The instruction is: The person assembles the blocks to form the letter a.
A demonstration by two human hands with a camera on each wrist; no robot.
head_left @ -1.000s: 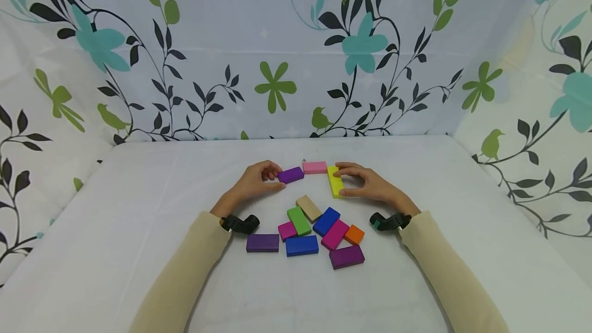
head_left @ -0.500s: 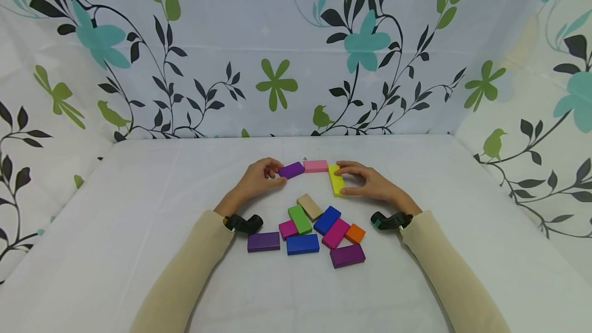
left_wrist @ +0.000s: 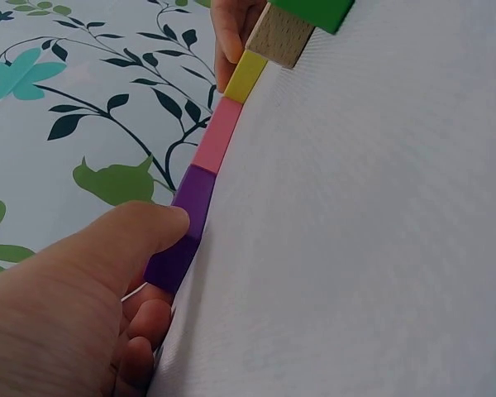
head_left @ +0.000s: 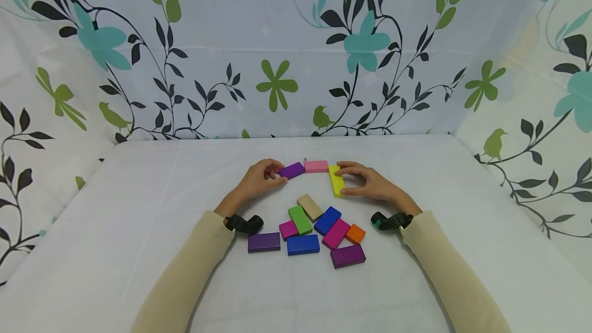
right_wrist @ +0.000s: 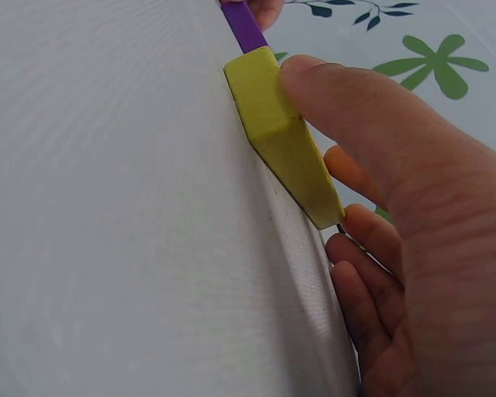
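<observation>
Barely anything has shifted — the purple block (head_left: 292, 170) nudged closer against the pink block (head_left: 316, 166); my left hand (head_left: 257, 181) pinches it. My right hand (head_left: 370, 184) grips the yellow block (head_left: 336, 181) between thumb and fingertips — the row looks nearly closed.

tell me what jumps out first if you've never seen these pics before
Two hands stand out at the far middle of the white table: the left hand pinches a purple block and the right hand holds a yellow block, with a pink block between them, forming an arch. Nearer the person lies a loose cluster of coloured blocks. Behind it all hangs a floral curtain.
</observation>
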